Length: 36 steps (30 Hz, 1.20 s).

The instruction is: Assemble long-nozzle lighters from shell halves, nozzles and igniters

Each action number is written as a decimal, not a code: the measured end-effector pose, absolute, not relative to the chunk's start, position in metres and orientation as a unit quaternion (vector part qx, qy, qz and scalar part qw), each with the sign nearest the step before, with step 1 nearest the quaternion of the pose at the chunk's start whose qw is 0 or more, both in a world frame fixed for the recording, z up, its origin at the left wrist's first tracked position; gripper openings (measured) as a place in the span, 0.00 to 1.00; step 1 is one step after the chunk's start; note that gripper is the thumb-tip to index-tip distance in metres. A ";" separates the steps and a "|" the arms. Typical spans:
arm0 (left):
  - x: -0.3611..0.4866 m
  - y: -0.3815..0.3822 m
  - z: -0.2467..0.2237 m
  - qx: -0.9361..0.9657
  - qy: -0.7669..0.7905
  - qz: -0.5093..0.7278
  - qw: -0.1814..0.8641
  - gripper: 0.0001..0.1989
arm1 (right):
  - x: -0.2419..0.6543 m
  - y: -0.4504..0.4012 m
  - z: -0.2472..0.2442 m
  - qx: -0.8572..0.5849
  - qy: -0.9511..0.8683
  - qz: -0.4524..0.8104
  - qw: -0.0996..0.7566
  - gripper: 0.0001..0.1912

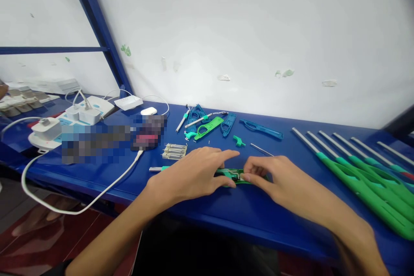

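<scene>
Blue table, white wall behind — my left grip is curled closed on the open green casing near the front edge. Right grip pinched shut at its right end.

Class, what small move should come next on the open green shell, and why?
Probably the right hand should tuck the thin wire into the green shell: the shell lies open, the wire is exposed, and the left hand steadies the shell.

Glossy blue tabletop, green plastic casings (smooth).
</scene>
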State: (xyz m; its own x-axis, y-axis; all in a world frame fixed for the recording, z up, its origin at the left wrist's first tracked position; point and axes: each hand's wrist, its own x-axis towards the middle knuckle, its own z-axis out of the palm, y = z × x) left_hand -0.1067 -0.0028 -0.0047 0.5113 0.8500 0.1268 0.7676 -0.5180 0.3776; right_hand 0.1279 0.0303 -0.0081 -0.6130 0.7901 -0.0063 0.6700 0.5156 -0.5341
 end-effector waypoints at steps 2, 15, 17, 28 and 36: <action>-0.111 -0.004 -0.001 0.862 0.466 0.154 0.128 0.23 | 0.126 0.028 -0.005 -0.439 -0.854 0.236 0.151 0.16; -0.155 -0.017 0.022 0.804 0.579 0.045 0.130 0.07 | 0.123 0.031 -0.024 -0.401 -0.877 0.226 0.138 0.11; -0.151 -0.013 0.021 0.807 0.573 0.045 0.136 0.03 | 0.123 0.033 -0.025 -0.405 -0.875 0.233 0.127 0.10; -0.140 -0.009 0.019 0.806 0.571 0.050 0.146 0.09 | 0.123 0.041 -0.032 -0.409 -0.864 0.264 0.131 0.16; -0.137 -0.009 0.014 0.808 0.562 0.072 0.160 0.10 | 0.121 0.041 -0.028 -0.375 -0.886 0.246 0.116 0.16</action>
